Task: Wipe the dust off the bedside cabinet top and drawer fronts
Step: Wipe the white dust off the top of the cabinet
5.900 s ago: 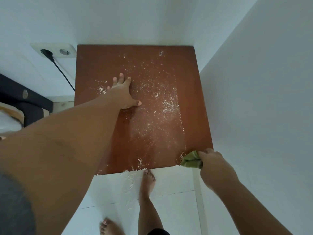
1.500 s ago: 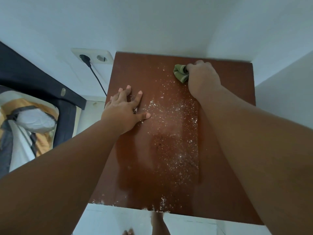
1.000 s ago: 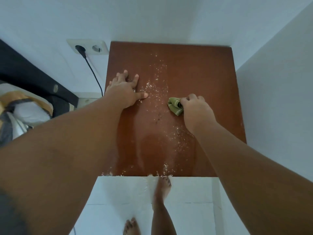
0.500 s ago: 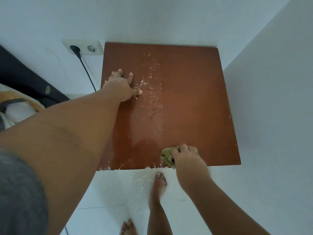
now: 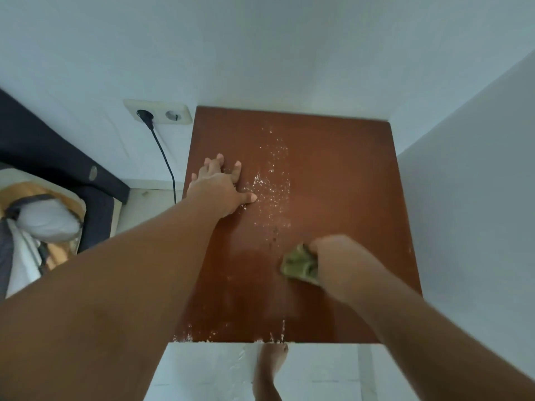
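Green cloth pressed to the dusty cabinet top, low right of centre.

The bedside cabinet top (image 5: 333,183) carries a band of white dust (image 5: 272,180) running front to back. The right hand (image 5: 341,261), motion-blurred, is bunched tight around a green cloth (image 5: 299,264) on the wood. The left hand (image 5: 221,189) lies flat with fingers spread beside the dust, arm outstretched. A double wall socket (image 5: 159,112) holds a black plug (image 5: 144,117); no writing can be read.

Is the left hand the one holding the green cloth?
No, the left hand lies flat and empty on the cabinet top, while the right hand grips the green cloth.
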